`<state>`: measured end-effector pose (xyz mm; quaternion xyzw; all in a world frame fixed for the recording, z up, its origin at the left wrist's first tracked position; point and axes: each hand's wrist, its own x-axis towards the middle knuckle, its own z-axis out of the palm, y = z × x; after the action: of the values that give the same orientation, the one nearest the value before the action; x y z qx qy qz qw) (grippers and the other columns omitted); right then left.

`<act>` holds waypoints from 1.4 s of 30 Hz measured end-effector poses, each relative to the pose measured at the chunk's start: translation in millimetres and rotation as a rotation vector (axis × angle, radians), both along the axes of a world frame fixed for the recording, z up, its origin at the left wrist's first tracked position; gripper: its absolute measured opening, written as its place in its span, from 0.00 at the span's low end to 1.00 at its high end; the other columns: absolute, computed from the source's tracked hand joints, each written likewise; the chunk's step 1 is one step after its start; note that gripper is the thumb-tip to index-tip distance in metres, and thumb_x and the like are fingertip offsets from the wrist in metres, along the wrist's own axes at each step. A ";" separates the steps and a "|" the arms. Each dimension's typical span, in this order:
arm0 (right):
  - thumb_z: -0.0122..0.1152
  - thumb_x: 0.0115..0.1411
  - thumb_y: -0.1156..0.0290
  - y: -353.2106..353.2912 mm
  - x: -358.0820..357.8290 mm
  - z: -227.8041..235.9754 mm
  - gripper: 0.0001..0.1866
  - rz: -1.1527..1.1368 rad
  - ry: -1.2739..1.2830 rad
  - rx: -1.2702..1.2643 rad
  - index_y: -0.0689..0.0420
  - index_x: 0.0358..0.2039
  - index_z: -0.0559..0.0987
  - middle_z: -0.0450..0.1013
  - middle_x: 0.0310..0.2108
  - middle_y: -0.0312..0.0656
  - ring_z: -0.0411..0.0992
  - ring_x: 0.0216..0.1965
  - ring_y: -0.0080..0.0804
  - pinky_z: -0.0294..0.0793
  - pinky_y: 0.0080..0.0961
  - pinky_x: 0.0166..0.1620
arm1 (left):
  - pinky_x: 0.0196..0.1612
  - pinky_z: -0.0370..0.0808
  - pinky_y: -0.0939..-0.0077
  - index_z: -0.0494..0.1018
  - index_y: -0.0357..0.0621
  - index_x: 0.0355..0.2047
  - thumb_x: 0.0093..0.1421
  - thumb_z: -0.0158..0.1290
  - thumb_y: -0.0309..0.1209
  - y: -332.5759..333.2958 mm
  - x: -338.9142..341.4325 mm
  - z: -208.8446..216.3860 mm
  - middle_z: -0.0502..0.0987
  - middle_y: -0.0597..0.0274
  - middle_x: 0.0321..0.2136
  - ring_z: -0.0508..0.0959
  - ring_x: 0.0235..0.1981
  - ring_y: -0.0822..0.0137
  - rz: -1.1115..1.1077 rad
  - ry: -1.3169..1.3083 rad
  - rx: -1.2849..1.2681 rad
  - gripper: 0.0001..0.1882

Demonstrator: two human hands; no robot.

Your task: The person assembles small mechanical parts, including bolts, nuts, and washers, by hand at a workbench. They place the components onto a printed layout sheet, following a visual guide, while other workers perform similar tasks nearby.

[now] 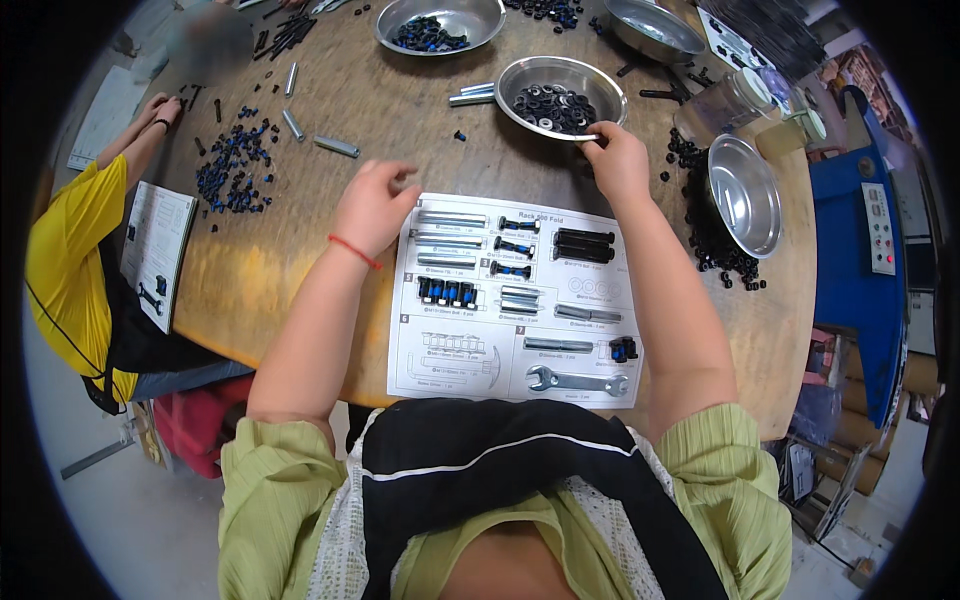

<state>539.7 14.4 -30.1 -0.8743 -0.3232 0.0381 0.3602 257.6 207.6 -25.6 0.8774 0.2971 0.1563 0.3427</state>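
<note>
My right hand [615, 160] has its thumb and fingers closed on the near right rim of a steel bowl [612, 84] holding black and silver washers [553, 104]. My left hand [375, 208], a red string on its wrist, hovers by the top left corner of a printed parts sheet [508, 388]. Its fingers are loosely bent, apart and slightly blurred, with nothing visible in them. On the sheet lie metal sleeves [450, 241], black bolts [584, 245], short bolts with blue bands [447, 292] and an open-end wrench [577, 381]. Drawn ring outlines [594, 287] show at its right side.
Loose blue-banded bolts [235, 170] and sleeves [337, 146] lie to the left. A second bowl [440, 55] holds bolts; another bowl [745, 195] tilts over black nuts [715, 250]. Plastic jars [725, 105] stand at right. A person in yellow [80, 240] works at the left.
</note>
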 end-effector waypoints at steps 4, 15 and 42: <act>0.63 0.52 0.73 0.0 33.6 -16.9 0.15 -0.003 0.156 0.129 0.59 0.42 0.82 0.80 0.34 0.47 0.78 0.34 0.38 0.76 0.32 0.40 | 0.48 0.74 0.65 0.73 0.48 0.52 0.57 0.58 0.32 17.4 64.9 -17.7 0.73 0.51 0.44 0.76 0.44 0.54 -0.084 0.017 0.160 0.21; 0.64 0.54 0.67 -69.6 7.8 -13.1 0.15 0.084 0.070 -0.097 0.58 0.41 0.80 0.76 0.37 0.48 0.75 0.40 0.44 0.74 0.36 0.44 | 0.43 0.74 0.58 0.74 0.44 0.38 0.59 0.55 0.30 -18.0 131.0 -19.8 0.78 0.46 0.35 0.77 0.39 0.48 -0.314 0.117 0.119 0.07; 0.63 0.56 0.69 -83.3 -91.1 0.2 0.07 0.136 0.046 0.069 0.57 0.34 0.83 0.75 0.33 0.44 0.75 0.37 0.42 0.73 0.32 0.40 | 0.36 0.74 0.71 0.80 0.40 0.34 0.55 0.59 0.24 -61.6 -62.1 9.2 0.77 0.57 0.29 0.78 0.32 0.60 -0.272 -0.143 0.093 0.06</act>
<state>448.6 -68.9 -29.9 -0.8362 -0.3747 0.0713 0.3941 195.4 146.0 -16.4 0.9112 0.1429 0.1839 0.3400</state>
